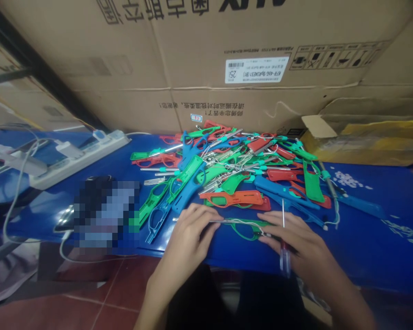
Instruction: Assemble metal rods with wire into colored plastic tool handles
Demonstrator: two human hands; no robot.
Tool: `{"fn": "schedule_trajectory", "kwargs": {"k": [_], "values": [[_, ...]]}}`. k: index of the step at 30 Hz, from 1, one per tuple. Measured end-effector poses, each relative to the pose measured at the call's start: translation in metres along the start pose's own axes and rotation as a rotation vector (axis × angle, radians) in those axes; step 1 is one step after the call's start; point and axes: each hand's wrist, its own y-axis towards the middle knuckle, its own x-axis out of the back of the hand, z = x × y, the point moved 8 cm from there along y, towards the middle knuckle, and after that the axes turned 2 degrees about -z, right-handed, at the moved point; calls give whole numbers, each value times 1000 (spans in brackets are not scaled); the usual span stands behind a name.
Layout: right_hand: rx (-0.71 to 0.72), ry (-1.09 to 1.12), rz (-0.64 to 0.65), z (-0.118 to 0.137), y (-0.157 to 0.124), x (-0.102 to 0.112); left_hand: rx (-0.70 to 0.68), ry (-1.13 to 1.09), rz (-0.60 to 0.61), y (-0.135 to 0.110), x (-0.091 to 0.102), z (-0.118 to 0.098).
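My left hand (192,231) is closed, thumb and fingers pinching the left end of a green lighter casing (246,233) with a thin metal rod and white wires along it. At its right end, my right hand (298,236) has its fingers closed on the same casing. A screwdriver (285,261) with a clear and red handle is also tucked between the right hand's fingers, its shaft pointing up. Just beyond the hands lies a heap of lighter parts, including an orange casing (236,198), a blue casing (285,190) and a green casing (313,181).
A white power strip (79,158) with plugs and cables lies on the left of the blue table (365,247), near a blurred-out device. Small white pieces (347,178) are scattered at right. A large cardboard sheet (192,59) stands behind, with an open cardboard box (368,142) at right.
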Motion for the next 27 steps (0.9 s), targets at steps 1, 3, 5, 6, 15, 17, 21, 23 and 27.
{"fn": "schedule_trajectory", "kwargs": {"k": [1,3,5,6,15,17,21,23,27], "values": [[-9,18,4,0,1,0,1,-4,-8,1,0,0],[-27,70,13,-1,3,-1,1,-21,-14,3,-1,1],[-37,123,29,-2,5,-2,5,-36,-11,5,-3,3],[-41,143,37,-2,6,-3,10,-39,-8,6,-3,3],[-81,168,40,-7,2,-6,22,38,28,4,-3,-1],[-92,165,49,-8,2,-6,5,50,17,3,-2,-3],[-125,155,62,-9,4,-5,-21,65,2,1,-2,-6],[-122,153,65,-8,6,-4,-34,88,22,0,-4,-9],[-117,162,74,-8,7,-3,-118,162,116,2,-14,-21]]}}
